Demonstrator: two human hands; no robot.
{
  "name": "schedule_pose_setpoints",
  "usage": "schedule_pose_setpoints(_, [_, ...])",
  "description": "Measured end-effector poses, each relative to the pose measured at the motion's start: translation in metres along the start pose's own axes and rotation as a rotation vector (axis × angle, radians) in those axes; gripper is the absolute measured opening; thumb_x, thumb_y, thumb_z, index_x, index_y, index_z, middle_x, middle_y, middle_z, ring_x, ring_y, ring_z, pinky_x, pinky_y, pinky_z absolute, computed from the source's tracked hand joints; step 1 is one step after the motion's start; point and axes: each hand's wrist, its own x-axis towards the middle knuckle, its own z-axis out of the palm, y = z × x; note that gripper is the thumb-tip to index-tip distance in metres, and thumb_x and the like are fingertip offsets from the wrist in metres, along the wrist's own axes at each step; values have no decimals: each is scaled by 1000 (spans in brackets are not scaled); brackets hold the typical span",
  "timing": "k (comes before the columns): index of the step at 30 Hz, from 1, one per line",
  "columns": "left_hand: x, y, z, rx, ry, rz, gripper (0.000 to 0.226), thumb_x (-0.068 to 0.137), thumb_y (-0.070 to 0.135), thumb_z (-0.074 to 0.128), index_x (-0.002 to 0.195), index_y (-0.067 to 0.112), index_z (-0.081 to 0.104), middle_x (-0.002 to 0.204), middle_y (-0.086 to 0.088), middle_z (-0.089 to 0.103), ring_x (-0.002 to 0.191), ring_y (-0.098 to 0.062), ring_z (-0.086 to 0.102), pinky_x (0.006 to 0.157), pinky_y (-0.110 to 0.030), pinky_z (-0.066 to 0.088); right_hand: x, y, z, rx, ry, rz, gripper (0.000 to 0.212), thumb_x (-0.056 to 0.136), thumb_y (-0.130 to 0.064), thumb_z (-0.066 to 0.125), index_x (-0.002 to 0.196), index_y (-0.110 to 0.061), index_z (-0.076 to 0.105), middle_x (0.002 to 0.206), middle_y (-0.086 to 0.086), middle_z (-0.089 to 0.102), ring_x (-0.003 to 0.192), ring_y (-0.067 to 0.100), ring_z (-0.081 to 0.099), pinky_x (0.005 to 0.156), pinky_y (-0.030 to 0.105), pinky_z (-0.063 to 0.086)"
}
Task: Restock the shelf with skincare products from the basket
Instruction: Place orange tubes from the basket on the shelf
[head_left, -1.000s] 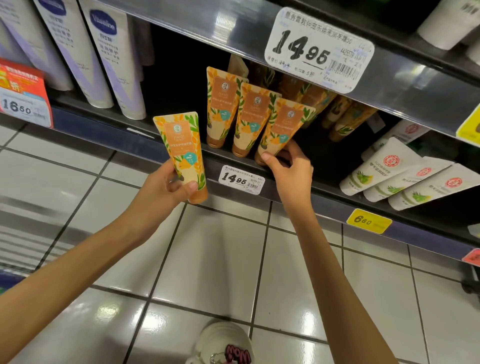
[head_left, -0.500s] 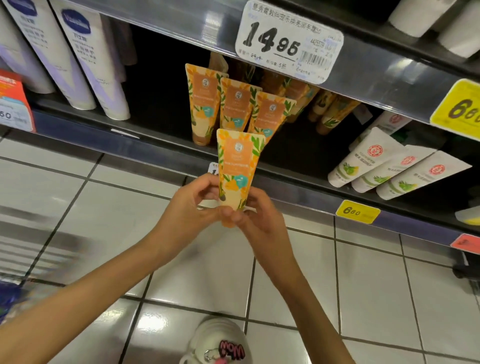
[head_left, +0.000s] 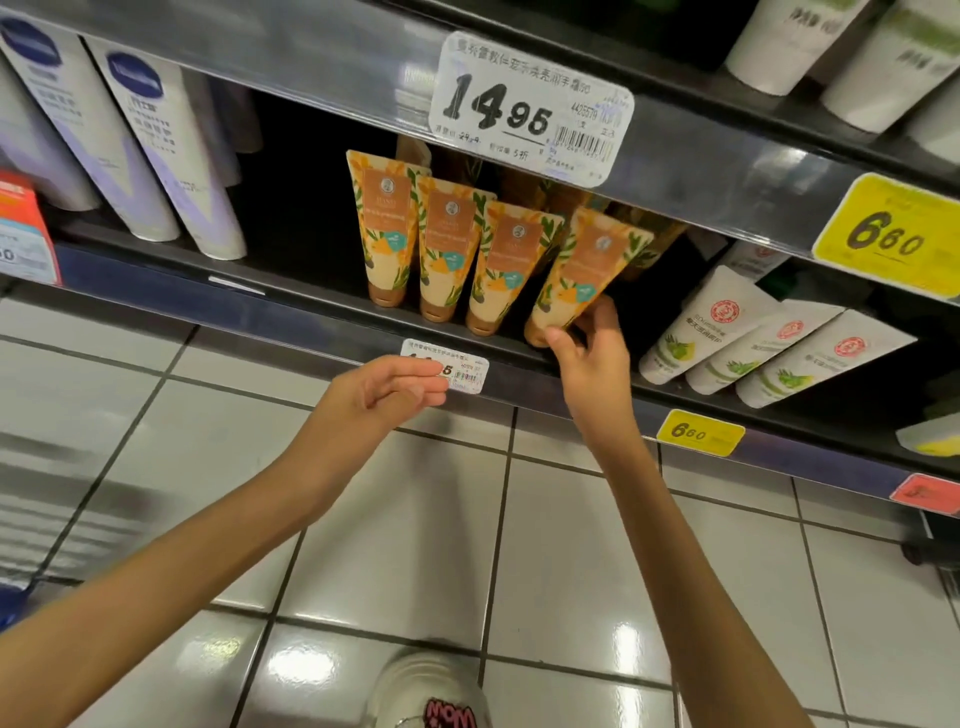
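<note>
Three orange leaf-patterned tubes (head_left: 441, 244) stand cap-down in a row on the dark shelf (head_left: 322, 306). A fourth orange tube (head_left: 582, 270) leans at the right end of the row, and my right hand (head_left: 592, 358) holds its lower end between thumb and fingers. My left hand (head_left: 384, 389) hangs in front of the shelf edge with loosely curled fingers and nothing in it, partly covering a small white price tag (head_left: 465, 369). More orange tubes stand behind the row in shadow. The basket is out of view.
White tubes with red logos (head_left: 727, 332) lie tilted to the right of the orange row. Tall white lotion tubes (head_left: 166, 156) stand at the left. A large 14.95 tag (head_left: 530, 109) and a yellow 6.60 tag (head_left: 893, 234) hang from the upper shelf. Tiled floor lies below.
The orange tube passed from my left hand to my right, which carried it up onto the shelf at the right end of the row. My left hand let go and now hangs empty.
</note>
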Motion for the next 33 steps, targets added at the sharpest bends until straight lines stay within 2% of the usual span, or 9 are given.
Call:
schedule_pose_setpoints(4, [-2, -5, -9, 8, 52, -5, 22, 92, 12, 50, 110, 18, 63, 95, 9, 72, 87, 6, 65, 65, 0, 45, 3, 13, 1, -62, -51, 2, 31, 89, -9, 56, 117, -15, 45, 97, -20, 55, 86, -20, 55, 72, -3, 41])
schedule_pose_setpoints(9, [-4, -8, -20, 10, 71, -26, 22, 93, 13, 49, 108, 18, 63, 93, 6, 73, 89, 2, 66, 67, -1, 46, 5, 14, 4, -110, 3, -24, 34, 87, -10, 59, 119, -12, 48, 105, -5, 59, 92, 6, 58, 74, -3, 42])
schedule_pose_setpoints(16, [3, -5, -22, -16, 77, -20, 21, 92, 16, 50, 106, 21, 64, 93, 10, 73, 89, 2, 66, 66, -2, 46, 2, 19, 8, -115, 66, -16, 33, 88, -10, 57, 120, -12, 48, 103, -4, 59, 91, 6, 59, 71, -3, 41])
schedule_pose_setpoints(19, [3, -7, -24, 38, 48, -24, 21, 93, 15, 49, 106, 21, 64, 94, 9, 72, 89, 3, 66, 69, -1, 46, 2, 15, 7, -125, 29, 27, 37, 88, -11, 58, 123, -12, 46, 108, -4, 58, 103, 13, 59, 78, -1, 42])
schedule_pose_setpoints(22, [-4, -7, -34, 151, -90, -39, 20, 93, 13, 49, 104, 19, 64, 93, 7, 73, 91, 1, 66, 74, 0, 45, -12, 5, 8, -41, 246, 31, 44, 85, -12, 62, 126, -8, 47, 120, 3, 56, 112, 14, 54, 95, 20, 46])
schedule_pose_setpoints(24, [-13, -5, -49, 242, -151, -37, 19, 92, 11, 50, 101, 19, 64, 93, 6, 73, 93, -2, 65, 81, -4, 46, -33, -10, 17, -37, 399, -87, 32, 87, -15, 61, 117, -12, 53, 105, 3, 57, 96, 13, 55, 84, 23, 48])
schedule_pose_setpoints(25, [-19, -4, -58, 285, -148, -38, 19, 91, 11, 51, 100, 20, 65, 94, 6, 72, 95, -2, 65, 84, -6, 46, -44, -18, 26, -49, 336, -159, 24, 87, -17, 59, 111, -15, 55, 96, 0, 57, 87, 10, 55, 77, 21, 47])
schedule_pose_setpoints(27, [-36, 3, -79, 353, -101, -46, 17, 90, 14, 53, 97, 23, 66, 97, 8, 70, 97, 0, 63, 87, -8, 46, -62, -39, 50, -45, 28, -241, 14, 88, -20, 57, 102, -21, 58, 88, -6, 58, 82, 5, 56, 72, 17, 47])
schedule_pose_setpoints(33, [-107, 53, -151, 366, 130, -21, 20, 90, 2, 49, 95, 17, 62, 102, 1, 68, 97, 1, 62, 87, -6, 44, -84, -115, 131, 115, -654, -118, 14, 89, -19, 58, 101, -24, 61, 90, -12, 63, 87, -3, 59, 77, 8, 45])
